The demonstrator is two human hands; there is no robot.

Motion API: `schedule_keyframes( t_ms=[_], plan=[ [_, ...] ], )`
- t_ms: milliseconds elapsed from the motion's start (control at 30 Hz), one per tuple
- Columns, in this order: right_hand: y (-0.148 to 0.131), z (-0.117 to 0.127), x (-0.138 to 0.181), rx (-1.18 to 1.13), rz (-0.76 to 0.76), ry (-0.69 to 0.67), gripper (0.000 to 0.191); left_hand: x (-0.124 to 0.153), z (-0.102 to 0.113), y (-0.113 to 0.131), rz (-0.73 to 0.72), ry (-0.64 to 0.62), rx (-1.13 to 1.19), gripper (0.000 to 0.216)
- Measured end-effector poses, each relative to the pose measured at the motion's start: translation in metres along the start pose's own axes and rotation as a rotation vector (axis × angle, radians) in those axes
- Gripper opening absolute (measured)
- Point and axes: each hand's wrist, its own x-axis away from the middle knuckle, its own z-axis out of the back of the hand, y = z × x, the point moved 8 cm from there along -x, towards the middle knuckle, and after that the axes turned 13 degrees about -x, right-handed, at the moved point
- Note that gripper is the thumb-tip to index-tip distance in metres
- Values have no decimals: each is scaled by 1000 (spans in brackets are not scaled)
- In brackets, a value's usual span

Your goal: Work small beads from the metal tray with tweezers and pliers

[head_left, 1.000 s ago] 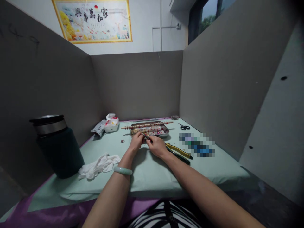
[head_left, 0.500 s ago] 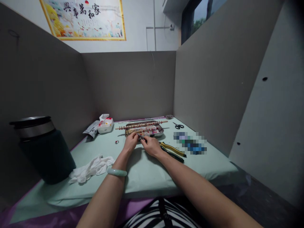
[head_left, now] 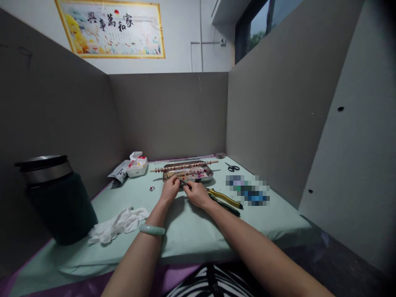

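Note:
My left hand (head_left: 170,190) and my right hand (head_left: 196,194) meet just in front of a metal tray (head_left: 209,175) filled with small coloured beads. A thin dark tool (head_left: 183,182) pokes out between them, gripped by the curled fingers of my right hand. The fingers of my left hand are pinched together at the tool's tip; what they hold is too small to see. A wooden rod strung with beads (head_left: 183,166) lies across the tray's far rim. A pale green bangle (head_left: 151,229) circles my left wrist.
Yellow-handled pliers (head_left: 225,199) lie right of my hands, with black scissors (head_left: 232,167) behind them. A dark lidded jar (head_left: 55,199) stands far left beside crumpled white gloves (head_left: 117,222). A white box (head_left: 137,162) and a small ring (head_left: 152,188) lie on the green mat (head_left: 192,231). Grey partitions enclose the desk.
The view has swung slightly, shifting everything a little left. My hands have stayed together in front of the tray, the tool still between them.

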Motion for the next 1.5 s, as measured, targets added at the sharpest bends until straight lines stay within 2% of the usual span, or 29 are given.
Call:
schedule_keyframes(
  t_ms=[133,333,467,667,900,1233,1500],
  plan=[
    [1,-3,-1,-45,-20,-43,28,1,-5,-5,86,-66,106,15],
    [1,0,0,57,-10,-5,28,3,-4,-5,119,-79,69,14],
    [3,-4,-2,3,-12,-63,30,6,-10,-10,221,-168,109,12],
    [6,-4,-1,120,-20,-35,30,0,-2,-3,63,-52,-105,18],
    [11,-3,-3,136,-52,-12,32,6,-9,1,89,-147,36,25],
    [17,1,-7,68,-70,20,29,9,-12,-2,141,-187,129,20],
    [15,2,-7,18,-43,23,28,10,-9,-2,167,-141,138,18]
  ],
)
